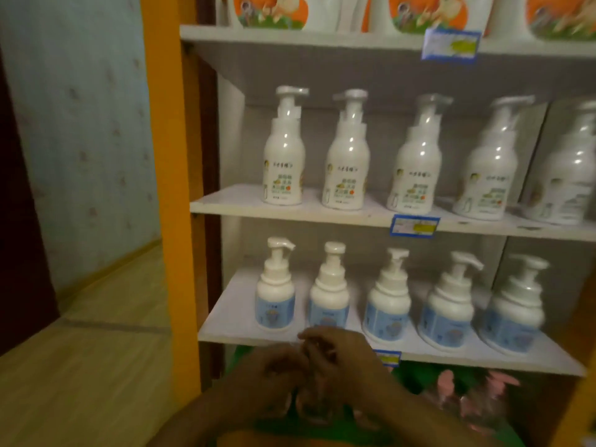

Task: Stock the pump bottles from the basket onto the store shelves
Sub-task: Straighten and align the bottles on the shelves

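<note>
Meeting low before the bottom shelf [245,330], the left hand [274,375] and right hand [335,353] overlap, blurred; I cannot tell either grip. Blue-label pump bottles [329,295] line that shelf, bare board left of them; pink-capped bottles [467,395] sit below right

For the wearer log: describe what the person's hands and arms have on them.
Both the left hand and the right hand are bare, with no gloves. The forearms are uncovered too; no sleeve cuff shows in view. The picture is too blurred to tell whether any ring, watch or bracelet is worn.
</note>
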### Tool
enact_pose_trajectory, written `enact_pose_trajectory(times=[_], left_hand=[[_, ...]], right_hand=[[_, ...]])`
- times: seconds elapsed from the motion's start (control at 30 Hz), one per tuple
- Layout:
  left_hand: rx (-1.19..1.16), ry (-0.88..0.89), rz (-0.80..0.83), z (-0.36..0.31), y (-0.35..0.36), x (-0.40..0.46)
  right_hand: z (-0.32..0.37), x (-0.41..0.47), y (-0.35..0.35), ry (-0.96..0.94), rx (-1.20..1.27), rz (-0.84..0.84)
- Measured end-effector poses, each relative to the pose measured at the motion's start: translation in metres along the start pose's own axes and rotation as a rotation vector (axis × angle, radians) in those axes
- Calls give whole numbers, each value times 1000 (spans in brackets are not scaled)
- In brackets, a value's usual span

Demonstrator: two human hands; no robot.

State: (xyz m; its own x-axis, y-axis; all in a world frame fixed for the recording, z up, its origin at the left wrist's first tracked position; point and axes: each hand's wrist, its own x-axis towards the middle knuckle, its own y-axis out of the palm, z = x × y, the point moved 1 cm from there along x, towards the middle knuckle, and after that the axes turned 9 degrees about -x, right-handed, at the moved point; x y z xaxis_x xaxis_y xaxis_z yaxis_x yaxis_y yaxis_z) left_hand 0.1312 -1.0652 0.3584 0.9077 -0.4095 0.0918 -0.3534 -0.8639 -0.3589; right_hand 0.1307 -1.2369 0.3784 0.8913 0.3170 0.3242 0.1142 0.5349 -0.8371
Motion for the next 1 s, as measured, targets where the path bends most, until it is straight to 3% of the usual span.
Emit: enact_pose_trajectory(times=[0.17, 0.27, 0.43, 0.7, 1.0], left_hand=[[14, 358, -192, -132, -9, 22], [-3, 465, -350, -180, -21, 45], [118, 322, -386, -201, -25, 75], [185, 199, -324, -193, -33, 92], [247, 173, -348, -185, -34, 97]], right_hand=[[19, 26, -114, -56, 87, -328], [28, 43, -169, -28, 127, -435], [37, 65, -187, 1, -4, -321], [39, 79, -183, 80, 42, -174], [29, 78, -177, 93, 94, -201]])
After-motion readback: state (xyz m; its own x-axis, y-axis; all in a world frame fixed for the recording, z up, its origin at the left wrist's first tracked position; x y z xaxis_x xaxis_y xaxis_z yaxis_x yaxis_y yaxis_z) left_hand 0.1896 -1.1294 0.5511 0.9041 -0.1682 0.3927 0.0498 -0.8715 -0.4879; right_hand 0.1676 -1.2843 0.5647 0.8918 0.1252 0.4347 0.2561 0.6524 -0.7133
